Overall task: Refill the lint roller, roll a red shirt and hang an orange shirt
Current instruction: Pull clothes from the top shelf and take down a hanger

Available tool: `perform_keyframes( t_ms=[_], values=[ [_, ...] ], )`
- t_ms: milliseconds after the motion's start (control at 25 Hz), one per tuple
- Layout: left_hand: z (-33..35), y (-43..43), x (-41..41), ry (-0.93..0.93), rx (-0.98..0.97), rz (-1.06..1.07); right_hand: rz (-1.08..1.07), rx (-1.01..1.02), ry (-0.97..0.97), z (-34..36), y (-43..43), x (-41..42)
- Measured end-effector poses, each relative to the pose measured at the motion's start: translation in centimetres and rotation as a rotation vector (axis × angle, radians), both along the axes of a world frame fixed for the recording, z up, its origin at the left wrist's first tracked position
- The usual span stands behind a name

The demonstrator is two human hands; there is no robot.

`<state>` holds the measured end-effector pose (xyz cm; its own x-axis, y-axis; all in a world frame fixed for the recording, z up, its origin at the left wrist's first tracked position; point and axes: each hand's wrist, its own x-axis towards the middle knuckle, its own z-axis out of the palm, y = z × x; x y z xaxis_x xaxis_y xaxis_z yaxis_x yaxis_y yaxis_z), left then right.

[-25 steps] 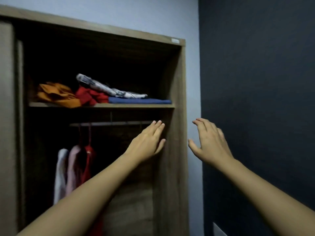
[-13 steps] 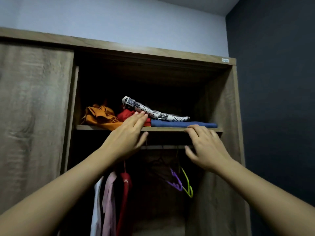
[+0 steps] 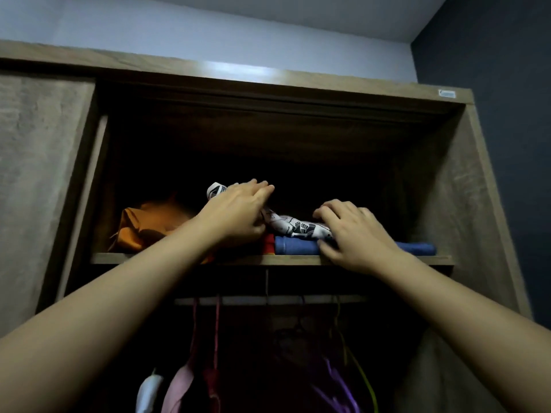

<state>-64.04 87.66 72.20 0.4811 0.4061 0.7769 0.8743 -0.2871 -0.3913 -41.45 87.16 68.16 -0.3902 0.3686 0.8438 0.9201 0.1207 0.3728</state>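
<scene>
Hands are now off the wooden shelf (image 3: 179, 259) edge and onto the clothes.
Head view: left hand (image 3: 235, 213) lies straight-fingered on the white printed rolled cloth (image 3: 293, 226); right hand (image 3: 354, 234) grips its other end. The red shirt (image 3: 268, 244) lies beneath, crumpled orange shirt (image 3: 149, 225) left: retrieval apparently beginning.

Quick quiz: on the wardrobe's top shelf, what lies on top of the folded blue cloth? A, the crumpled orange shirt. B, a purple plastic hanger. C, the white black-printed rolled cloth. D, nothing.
C: the white black-printed rolled cloth lies directly on the folded blue cloth at the shelf's front edge.
</scene>
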Motion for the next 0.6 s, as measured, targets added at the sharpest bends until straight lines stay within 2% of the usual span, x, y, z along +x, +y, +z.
perform_keyframes(
  t_ms=[80,160,200,280,360,400,480,600],
  values=[
    [1.5,1.5,0.5,0.086,-0.072,0.185,0.008,-0.030,-0.032,1.4,1.6,-0.3],
    [2.1,2.7,1.0,0.116,-0.024,0.267,0.036,-0.055,-0.042,2.3,2.9,-0.7],
    [2.4,3.0,1.1,0.072,0.034,0.250,0.059,-0.081,-0.030,2.7,3.4,-0.8],
    [2.9,3.4,0.9,-0.138,0.094,0.132,0.105,-0.175,0.044,3.5,4.1,-0.9],
    [3.4,3.8,0.4,-0.307,0.079,0.034,0.121,-0.284,0.170,4.3,5.0,-0.4],
    [3.5,4.0,0.2,-0.323,0.059,0.026,0.115,-0.328,0.219,4.5,5.4,-0.1],
    [3.3,4.1,-0.3,-0.235,-0.007,0.059,0.108,-0.368,0.245,4.6,6.3,0.3],
    [3.3,3.8,0.1,-0.067,-0.037,0.193,-0.002,-0.278,0.096,5.2,6.9,0.7]
  ],
)
